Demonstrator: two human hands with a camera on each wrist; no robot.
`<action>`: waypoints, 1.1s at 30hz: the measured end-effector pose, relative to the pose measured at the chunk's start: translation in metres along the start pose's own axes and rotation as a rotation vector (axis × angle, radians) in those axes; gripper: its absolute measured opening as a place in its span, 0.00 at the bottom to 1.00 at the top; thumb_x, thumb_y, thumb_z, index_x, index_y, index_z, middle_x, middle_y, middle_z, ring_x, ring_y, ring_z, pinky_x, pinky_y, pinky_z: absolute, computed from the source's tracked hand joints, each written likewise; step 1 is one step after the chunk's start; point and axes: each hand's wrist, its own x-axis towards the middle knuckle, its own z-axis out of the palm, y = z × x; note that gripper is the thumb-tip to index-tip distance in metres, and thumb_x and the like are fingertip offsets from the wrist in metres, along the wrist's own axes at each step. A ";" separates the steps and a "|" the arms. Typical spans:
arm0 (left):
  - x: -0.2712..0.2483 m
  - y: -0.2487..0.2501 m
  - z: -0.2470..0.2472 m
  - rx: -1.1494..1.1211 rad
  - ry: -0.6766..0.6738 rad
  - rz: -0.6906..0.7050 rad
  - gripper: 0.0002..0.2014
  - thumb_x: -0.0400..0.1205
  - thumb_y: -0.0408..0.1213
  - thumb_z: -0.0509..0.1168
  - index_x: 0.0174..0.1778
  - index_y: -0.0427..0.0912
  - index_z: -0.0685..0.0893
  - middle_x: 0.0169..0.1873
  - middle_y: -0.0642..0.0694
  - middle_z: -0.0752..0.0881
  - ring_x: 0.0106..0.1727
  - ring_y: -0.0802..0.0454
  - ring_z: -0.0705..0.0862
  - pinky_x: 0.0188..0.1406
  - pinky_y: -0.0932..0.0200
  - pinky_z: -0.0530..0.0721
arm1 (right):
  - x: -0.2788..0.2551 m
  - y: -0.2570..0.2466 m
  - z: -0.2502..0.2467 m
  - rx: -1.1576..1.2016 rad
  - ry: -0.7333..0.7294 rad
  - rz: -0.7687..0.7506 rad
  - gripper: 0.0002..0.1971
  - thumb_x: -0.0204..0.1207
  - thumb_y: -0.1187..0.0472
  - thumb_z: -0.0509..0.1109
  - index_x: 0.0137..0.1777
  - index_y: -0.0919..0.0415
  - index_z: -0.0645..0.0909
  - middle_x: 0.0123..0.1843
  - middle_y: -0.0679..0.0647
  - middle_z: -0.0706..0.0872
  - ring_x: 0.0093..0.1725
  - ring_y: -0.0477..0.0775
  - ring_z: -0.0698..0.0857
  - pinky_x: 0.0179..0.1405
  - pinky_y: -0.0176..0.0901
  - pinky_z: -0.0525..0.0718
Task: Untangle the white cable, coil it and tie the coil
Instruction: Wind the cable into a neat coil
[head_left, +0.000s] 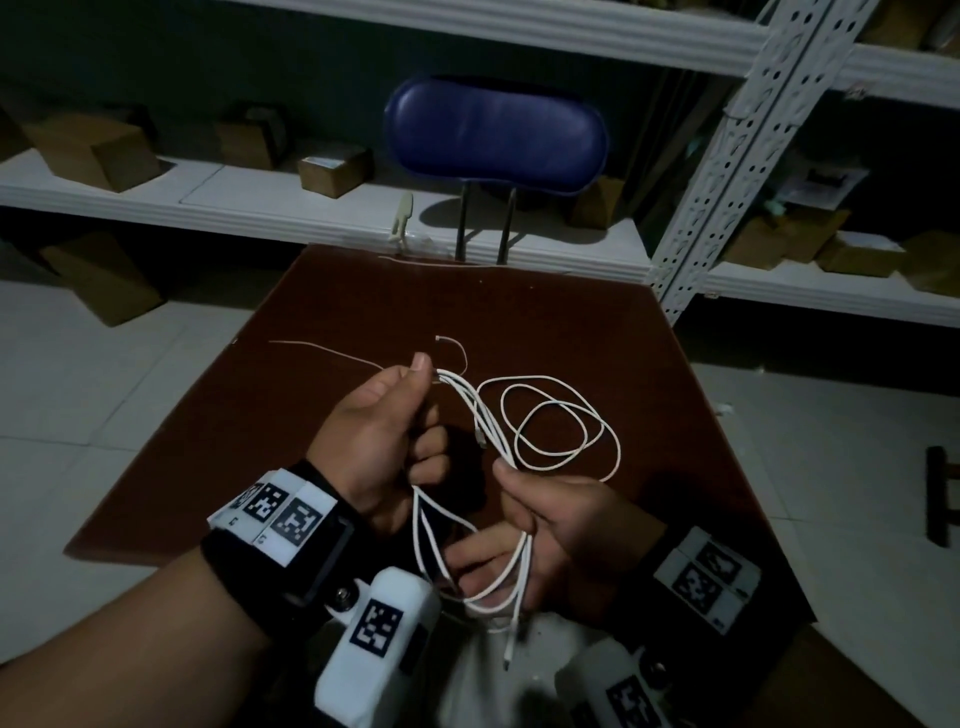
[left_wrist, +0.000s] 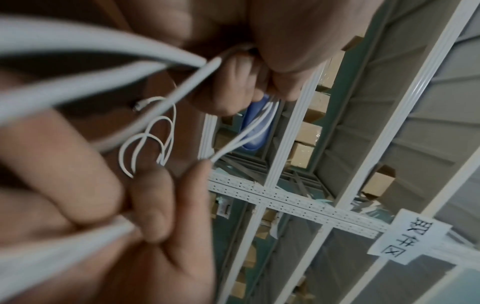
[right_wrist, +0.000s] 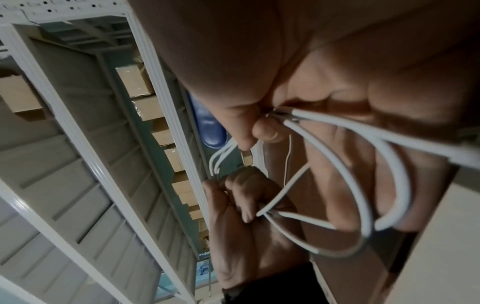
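The white cable (head_left: 563, 423) is held above the dark brown table (head_left: 322, 312). Its free loops hang to the right of my hands. My left hand (head_left: 423, 395) grips several strands at their upper end, thumb on top. Below it, my right hand (head_left: 496, 519) pinches the same bundle with thumb and fingers, and folded loops hang under it. One plug end (head_left: 507, 660) dangles below the right hand. In the left wrist view the left hand (left_wrist: 262, 86) clasps the strands (left_wrist: 257, 131). In the right wrist view the right hand (right_wrist: 259, 131) pinches the thick strands (right_wrist: 389, 164).
A thin pale wire (head_left: 322, 351) lies on the table left of my left hand, and another (head_left: 431, 260) lies near the far edge. A blue chair (head_left: 496, 135) stands behind the table. White metal shelving (head_left: 727, 171) with cardboard boxes lines the back and right.
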 end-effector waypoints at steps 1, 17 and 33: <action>-0.001 0.002 0.001 -0.008 -0.009 0.000 0.15 0.86 0.47 0.61 0.35 0.47 0.68 0.26 0.48 0.66 0.19 0.58 0.61 0.14 0.71 0.57 | 0.002 0.001 0.001 0.007 -0.003 0.001 0.27 0.83 0.46 0.60 0.24 0.61 0.70 0.52 0.84 0.85 0.37 0.69 0.88 0.35 0.60 0.90; -0.023 0.024 0.014 -0.108 -0.132 0.014 0.16 0.87 0.48 0.59 0.34 0.49 0.66 0.30 0.48 0.58 0.25 0.56 0.51 0.16 0.68 0.53 | 0.015 0.004 0.020 0.455 0.242 -0.416 0.18 0.68 0.49 0.73 0.46 0.65 0.90 0.59 0.68 0.89 0.64 0.67 0.86 0.72 0.67 0.76; -0.029 0.025 0.018 -0.015 -0.095 -0.050 0.12 0.82 0.48 0.64 0.36 0.51 0.70 0.37 0.46 0.55 0.27 0.55 0.49 0.17 0.69 0.50 | -0.008 -0.038 -0.001 0.390 0.310 -0.802 0.16 0.78 0.73 0.67 0.62 0.57 0.75 0.38 0.60 0.81 0.25 0.48 0.82 0.19 0.38 0.79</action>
